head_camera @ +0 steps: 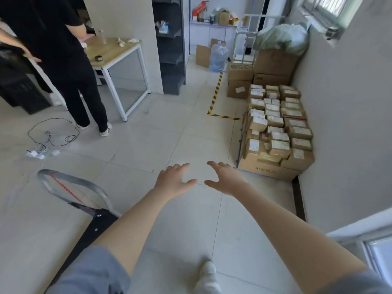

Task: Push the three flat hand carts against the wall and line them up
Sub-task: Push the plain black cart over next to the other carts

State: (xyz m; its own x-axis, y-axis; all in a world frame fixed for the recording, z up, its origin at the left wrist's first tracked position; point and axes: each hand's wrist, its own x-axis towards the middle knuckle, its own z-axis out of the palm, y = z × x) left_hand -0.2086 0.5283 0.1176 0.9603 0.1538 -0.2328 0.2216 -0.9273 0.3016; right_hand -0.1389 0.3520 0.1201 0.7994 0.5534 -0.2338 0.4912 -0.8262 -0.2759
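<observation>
We have both arms stretched out ahead, the left hand (173, 181) and the right hand (225, 179) spread wide and empty, palms down, close together over bare floor (148, 145) and touching nothing. The nearest cart (91, 225) sits low at our left, its dark deck running under our left forearm and its silver handle (70, 187) folded down toward the floor, well apart from the right-hand wall (347, 115). A second cart (273, 132), loaded with small cardboard boxes, already stands along that wall, and behind it a third cart (244, 49) seems to carry bigger boxes, though its deck is hidden. To do this step well, we judge that we should turn left, take the folded handle or the deck edge with both hands, and steer the empty cart into the free strip of floor between us and the loaded one. Pushing low and evenly should keep the wheels from swerving. We should watch the loose cables (51, 136) on the floor and the person (63, 60) standing by the tabletop (110, 52), and finish with the cart's long side snug and parallel to the wall.
</observation>
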